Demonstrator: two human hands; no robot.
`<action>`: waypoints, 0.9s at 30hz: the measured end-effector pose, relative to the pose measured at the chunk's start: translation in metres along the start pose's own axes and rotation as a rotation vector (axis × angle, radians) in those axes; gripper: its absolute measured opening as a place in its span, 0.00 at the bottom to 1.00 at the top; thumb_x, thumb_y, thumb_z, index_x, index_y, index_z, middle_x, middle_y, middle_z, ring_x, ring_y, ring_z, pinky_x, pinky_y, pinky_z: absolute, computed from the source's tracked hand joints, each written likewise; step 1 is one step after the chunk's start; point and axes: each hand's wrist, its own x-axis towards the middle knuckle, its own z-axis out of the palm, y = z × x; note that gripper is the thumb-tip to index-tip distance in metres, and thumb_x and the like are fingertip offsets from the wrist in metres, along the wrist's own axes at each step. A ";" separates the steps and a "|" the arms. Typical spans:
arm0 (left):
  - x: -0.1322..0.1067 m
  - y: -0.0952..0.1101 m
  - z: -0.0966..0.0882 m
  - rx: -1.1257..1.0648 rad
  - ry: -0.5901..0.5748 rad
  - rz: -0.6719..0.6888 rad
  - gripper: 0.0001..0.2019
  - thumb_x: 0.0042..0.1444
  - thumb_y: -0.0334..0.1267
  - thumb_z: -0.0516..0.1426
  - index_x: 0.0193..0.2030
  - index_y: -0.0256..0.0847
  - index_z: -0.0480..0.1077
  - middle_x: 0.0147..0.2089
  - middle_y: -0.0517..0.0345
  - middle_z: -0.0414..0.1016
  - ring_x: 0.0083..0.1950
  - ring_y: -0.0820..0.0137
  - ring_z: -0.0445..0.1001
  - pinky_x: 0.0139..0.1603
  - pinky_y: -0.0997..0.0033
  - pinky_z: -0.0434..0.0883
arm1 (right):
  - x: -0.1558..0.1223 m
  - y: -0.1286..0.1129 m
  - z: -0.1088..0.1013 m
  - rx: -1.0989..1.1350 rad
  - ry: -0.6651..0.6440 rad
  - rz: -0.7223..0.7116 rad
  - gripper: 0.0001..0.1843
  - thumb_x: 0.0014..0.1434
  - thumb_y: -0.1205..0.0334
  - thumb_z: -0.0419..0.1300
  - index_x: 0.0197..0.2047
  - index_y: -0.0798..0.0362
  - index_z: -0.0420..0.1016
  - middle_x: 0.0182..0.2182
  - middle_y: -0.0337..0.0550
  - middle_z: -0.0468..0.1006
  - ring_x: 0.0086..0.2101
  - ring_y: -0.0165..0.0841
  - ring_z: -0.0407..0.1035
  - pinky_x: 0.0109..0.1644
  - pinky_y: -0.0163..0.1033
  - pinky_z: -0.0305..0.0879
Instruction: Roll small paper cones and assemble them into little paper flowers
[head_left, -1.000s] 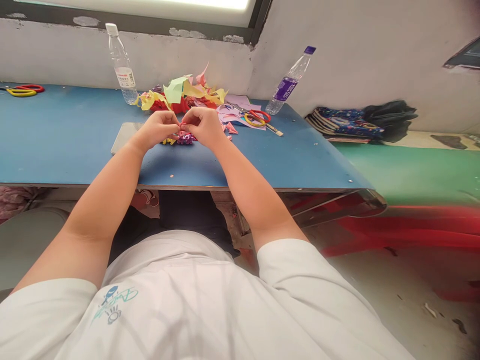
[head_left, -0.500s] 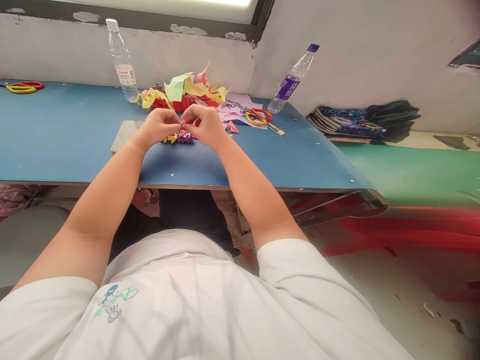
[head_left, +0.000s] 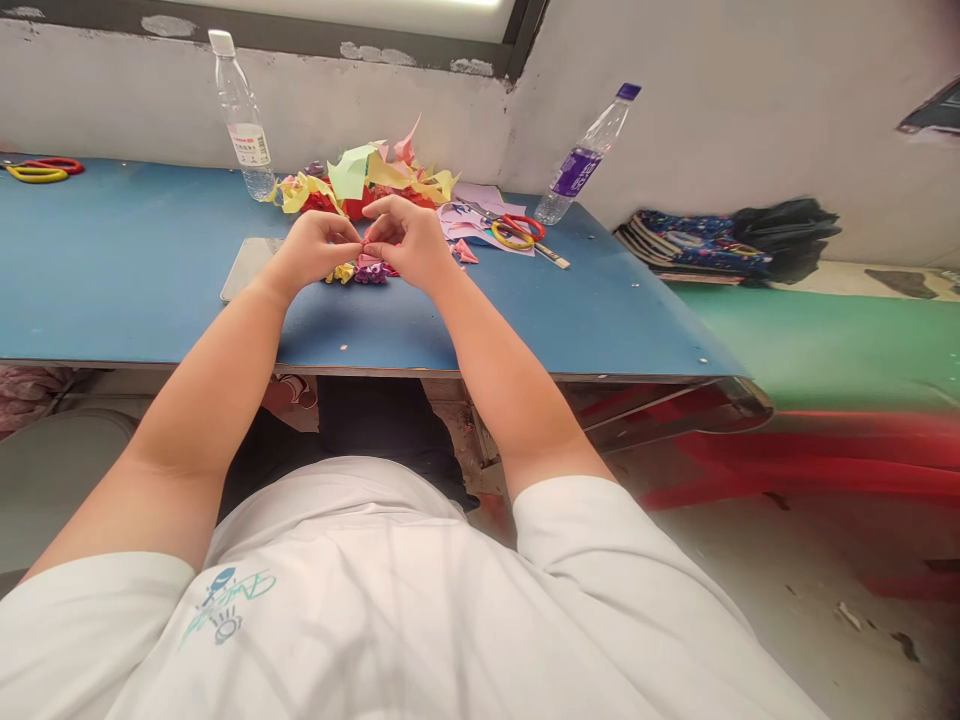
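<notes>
My left hand and my right hand meet fingertip to fingertip above the blue table. Both pinch a small pink folded paper piece held between them. Just under the hands lie small curled paper shapes, a purple one and a yellow one. A grey flat board lies under and left of my left hand.
A heap of coloured paper scraps sits behind the hands. Red and yellow scissors and a brush lie to the right. Two plastic bottles stand by the wall. More scissors lie far left. Folded cloth lies on the green floor.
Both hands have risen slightly and moved a little further from me, still pinching the pink piece together. The view has tilted a little.
</notes>
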 end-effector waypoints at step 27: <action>0.002 -0.001 0.001 0.025 -0.029 -0.031 0.13 0.56 0.33 0.77 0.31 0.50 0.79 0.31 0.57 0.80 0.50 0.54 0.83 0.53 0.59 0.78 | 0.003 0.006 -0.001 -0.043 -0.040 -0.023 0.36 0.67 0.17 0.81 0.45 0.40 0.81 0.42 0.41 0.90 0.48 0.42 0.83 0.59 0.55 0.87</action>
